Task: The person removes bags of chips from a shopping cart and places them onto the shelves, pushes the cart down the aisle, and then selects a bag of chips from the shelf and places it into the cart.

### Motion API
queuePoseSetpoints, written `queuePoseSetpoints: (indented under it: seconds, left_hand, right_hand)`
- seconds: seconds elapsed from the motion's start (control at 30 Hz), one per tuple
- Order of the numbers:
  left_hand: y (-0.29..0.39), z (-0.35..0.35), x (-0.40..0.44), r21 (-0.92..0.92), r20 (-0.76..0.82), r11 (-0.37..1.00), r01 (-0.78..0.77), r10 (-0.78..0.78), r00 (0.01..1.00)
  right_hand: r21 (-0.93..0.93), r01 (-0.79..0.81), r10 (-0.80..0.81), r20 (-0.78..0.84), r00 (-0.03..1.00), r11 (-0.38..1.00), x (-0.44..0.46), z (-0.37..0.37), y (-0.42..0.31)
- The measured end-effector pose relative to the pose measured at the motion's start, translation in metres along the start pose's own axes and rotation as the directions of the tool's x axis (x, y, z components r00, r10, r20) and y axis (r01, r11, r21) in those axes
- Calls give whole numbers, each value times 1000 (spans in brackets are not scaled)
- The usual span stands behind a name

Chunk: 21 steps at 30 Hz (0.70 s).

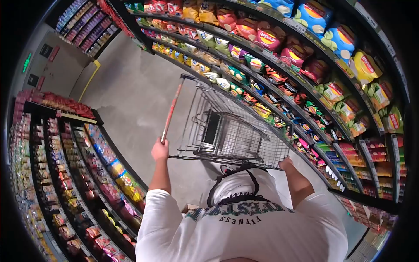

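A metal wire shopping cart (244,146) stands sideways in front of me, with its handle end to my left. My left hand (160,149) is closed around the near end of the red handle bar (173,107). At the other end of the cart, my right hand (286,163) grips the near corner of the basket rim; its fingers are partly hidden. A folding seat with a dark panel (212,127) shows inside the cart near the handle. A dark strap and a white bag-like piece (233,187) hang at my front, below the cart's near side.
Shelves of chip bags (268,37) curve along the right, close to the cart's far side. Racks of packaged snacks (65,183) line the left. Grey floor (126,83) stretches ahead to a wall with a yellow rail (89,81) and more shelves (83,26).
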<state>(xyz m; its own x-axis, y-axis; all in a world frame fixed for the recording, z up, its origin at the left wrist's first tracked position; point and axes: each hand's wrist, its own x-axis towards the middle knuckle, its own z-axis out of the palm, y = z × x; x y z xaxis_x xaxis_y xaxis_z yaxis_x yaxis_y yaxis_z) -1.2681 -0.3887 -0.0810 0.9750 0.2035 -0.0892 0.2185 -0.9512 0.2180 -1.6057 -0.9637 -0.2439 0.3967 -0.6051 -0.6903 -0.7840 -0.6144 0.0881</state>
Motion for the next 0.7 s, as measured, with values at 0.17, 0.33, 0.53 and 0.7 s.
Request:
queuePoseSetpoints:
  seconds: [0.17,0.33,0.53,0.7]
  left_hand:
    - [-70,-18,-25,14,-32,987,159,-158,987]
    - [-127,-33,-68,1,-78,950,311,-310,948]
    - [-176,-40,-117,11,-148,882,471,-464,873]
    - [-207,-34,-152,3,-103,823,568,-564,819]
  right_hand:
    - [5,399,-393,183,901,917,-40,-68,-65]
    - [611,685,-910,164,380,397,-131,-131,-113]
    - [401,822,-913,229,337,404,-234,-154,-136]
    - [424,810,-879,-63,472,404,-224,-118,-170]
